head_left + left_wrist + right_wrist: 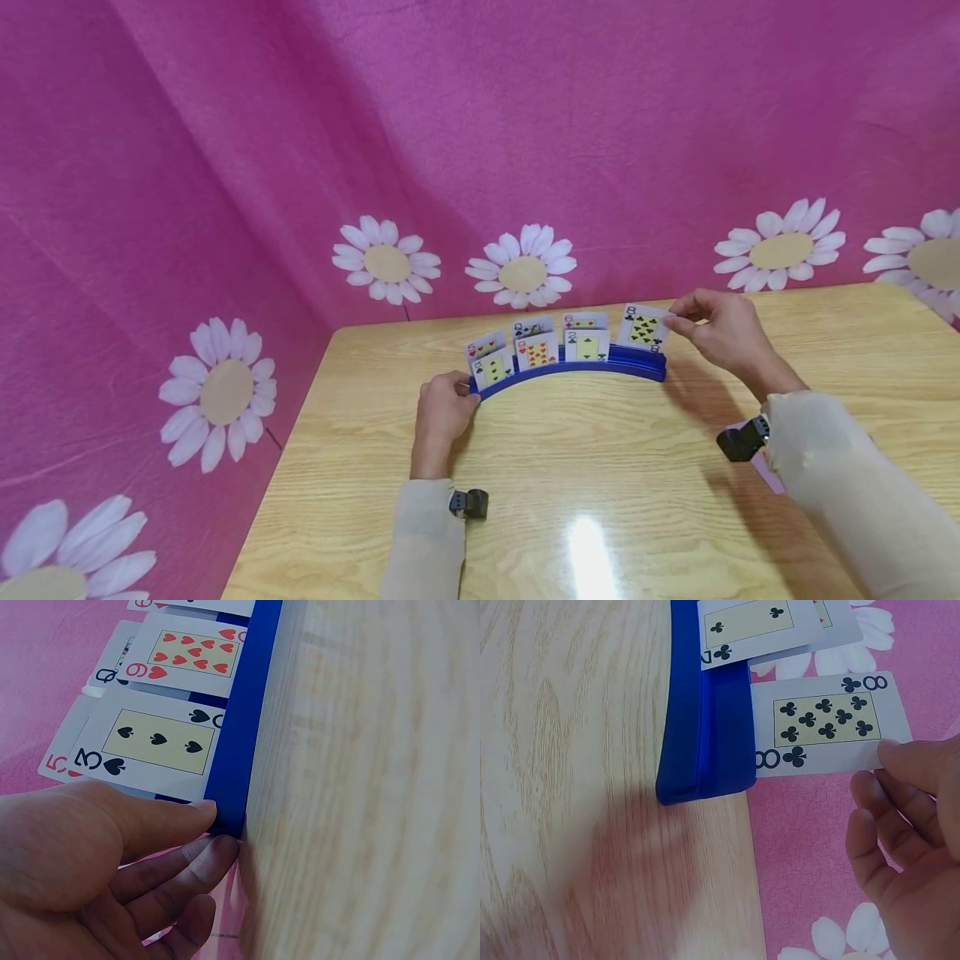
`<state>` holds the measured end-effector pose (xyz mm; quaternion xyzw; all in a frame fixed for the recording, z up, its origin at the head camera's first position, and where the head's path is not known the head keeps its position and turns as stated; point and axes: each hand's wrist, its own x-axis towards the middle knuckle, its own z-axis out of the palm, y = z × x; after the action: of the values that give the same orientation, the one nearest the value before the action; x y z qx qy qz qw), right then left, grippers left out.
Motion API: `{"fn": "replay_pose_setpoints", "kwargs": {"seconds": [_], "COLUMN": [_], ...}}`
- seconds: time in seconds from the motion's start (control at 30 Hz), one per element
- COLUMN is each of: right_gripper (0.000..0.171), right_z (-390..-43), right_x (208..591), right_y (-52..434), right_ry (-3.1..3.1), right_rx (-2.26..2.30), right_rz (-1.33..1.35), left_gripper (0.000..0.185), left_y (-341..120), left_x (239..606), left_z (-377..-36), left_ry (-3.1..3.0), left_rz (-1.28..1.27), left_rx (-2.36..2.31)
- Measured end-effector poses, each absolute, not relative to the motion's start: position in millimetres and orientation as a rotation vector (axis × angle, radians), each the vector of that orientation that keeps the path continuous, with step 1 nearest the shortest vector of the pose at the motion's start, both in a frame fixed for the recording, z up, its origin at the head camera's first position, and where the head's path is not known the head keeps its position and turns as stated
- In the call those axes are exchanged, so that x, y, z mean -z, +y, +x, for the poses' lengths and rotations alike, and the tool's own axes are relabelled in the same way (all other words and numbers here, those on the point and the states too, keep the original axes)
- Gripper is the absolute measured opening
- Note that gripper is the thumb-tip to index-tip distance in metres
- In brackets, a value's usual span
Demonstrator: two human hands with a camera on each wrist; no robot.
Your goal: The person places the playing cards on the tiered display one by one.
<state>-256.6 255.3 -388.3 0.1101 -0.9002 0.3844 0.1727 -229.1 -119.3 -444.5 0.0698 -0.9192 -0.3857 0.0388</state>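
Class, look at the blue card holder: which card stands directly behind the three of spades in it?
Behind the three of spades in the blue card holder stands a red five; only its corner shows, so its suit stays covered.

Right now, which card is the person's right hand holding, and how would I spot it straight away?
On the wooden table stands a curved blue card holder with playing cards in it. At its right end, the right hand pinches the eight of clubs. It stands alone there, tilted, while the other cards sit in overlapping pairs.
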Motion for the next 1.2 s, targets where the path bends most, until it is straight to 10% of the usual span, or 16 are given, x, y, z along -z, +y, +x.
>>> {"fn": "replay_pose_setpoints", "kwargs": {"seconds": [1.2], "right_gripper": [0.012], "right_z": [-258.4], "right_x": [389.3], "right_y": [250.8], "right_ry": [-2.638], "right_rx": [-1.006], "right_rz": [0.422], "left_gripper": [0.026], "left_y": [-123.8], "left_x": [444.9], "left_z": [-231.3], "left_ry": [-2.799], "left_rz": [0.132], "left_rx": [1.143]}}
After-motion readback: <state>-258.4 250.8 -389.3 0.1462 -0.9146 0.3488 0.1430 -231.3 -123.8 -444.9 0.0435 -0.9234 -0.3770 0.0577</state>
